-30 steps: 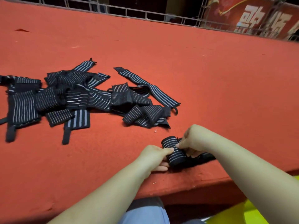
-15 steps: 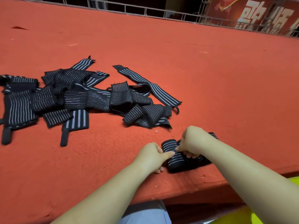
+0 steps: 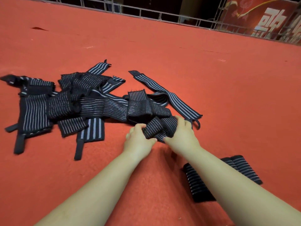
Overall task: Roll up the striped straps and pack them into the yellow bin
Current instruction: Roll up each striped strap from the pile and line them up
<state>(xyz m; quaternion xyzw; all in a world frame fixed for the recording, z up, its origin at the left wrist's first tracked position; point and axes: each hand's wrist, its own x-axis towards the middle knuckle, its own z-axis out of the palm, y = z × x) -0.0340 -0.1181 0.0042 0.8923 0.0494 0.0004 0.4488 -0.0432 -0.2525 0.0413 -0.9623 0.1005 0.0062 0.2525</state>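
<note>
As both hands close on one crumpled strap [image 3: 160, 128] | left hand [image 3: 138, 141] and right hand [image 3: 182, 132] grasp it at the pile's [image 3: 73, 103] near edge | risk: tangled neighbours drag along; rolled strap [image 3: 197, 185] lies behind the grip; bin unseen

Black elastic straps w/ thin white/grey stripes [image 3: 104, 106]; red-orange felt tabletop [image 3: 211, 70]; red banner w/ white characters [image 3: 268, 18]; grey metal railing [image 3: 146, 13].

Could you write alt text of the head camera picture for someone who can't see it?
Two bare hands, left hand and right hand, grip a bunched striped strap at the edge of a strap pile on a red felt table. A rolled strap lies under the right forearm.
</note>
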